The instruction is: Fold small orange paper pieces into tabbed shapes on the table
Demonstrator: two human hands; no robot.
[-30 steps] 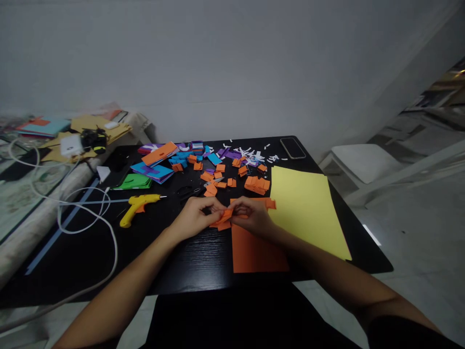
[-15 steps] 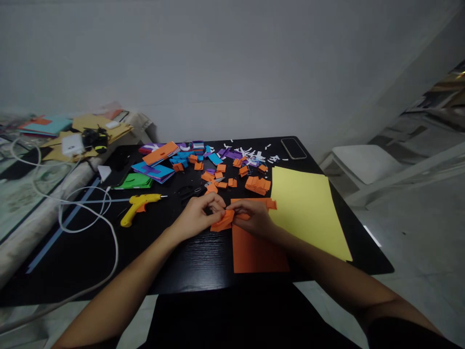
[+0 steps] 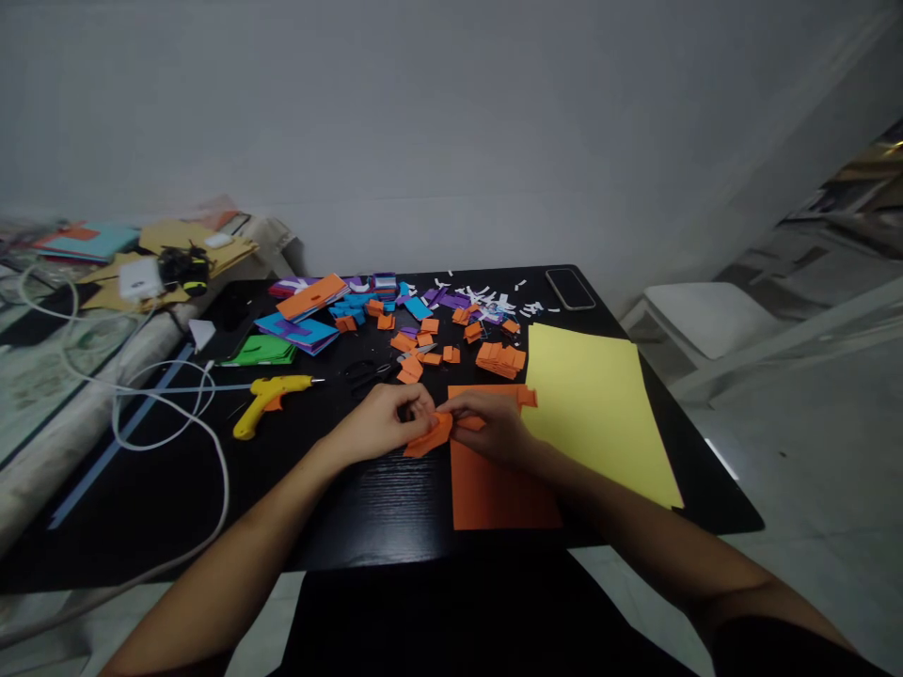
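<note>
Both my hands meet over the near middle of the black table (image 3: 381, 508). My left hand (image 3: 381, 425) and my right hand (image 3: 494, 423) are closed in a pinch on one small folded orange paper piece (image 3: 432, 434) held between them. Under my right hand lies an orange paper sheet (image 3: 498, 489). A large yellow paper sheet (image 3: 596, 404) lies flat just to the right of it. A stack of small orange pieces (image 3: 499, 358) sits just beyond my right hand.
Black scissors (image 3: 371, 370) and a yellow glue gun (image 3: 266, 399) lie left of my hands, with white cables (image 3: 176, 414) looping further left. Coloured paper stacks (image 3: 303, 315) and white scraps (image 3: 486, 296) crowd the far side. A phone (image 3: 568, 288) lies at the far right corner.
The orange piece has turned slightly between my fingers and my hands have drawn a little closer together. Nothing else on the table moved.
</note>
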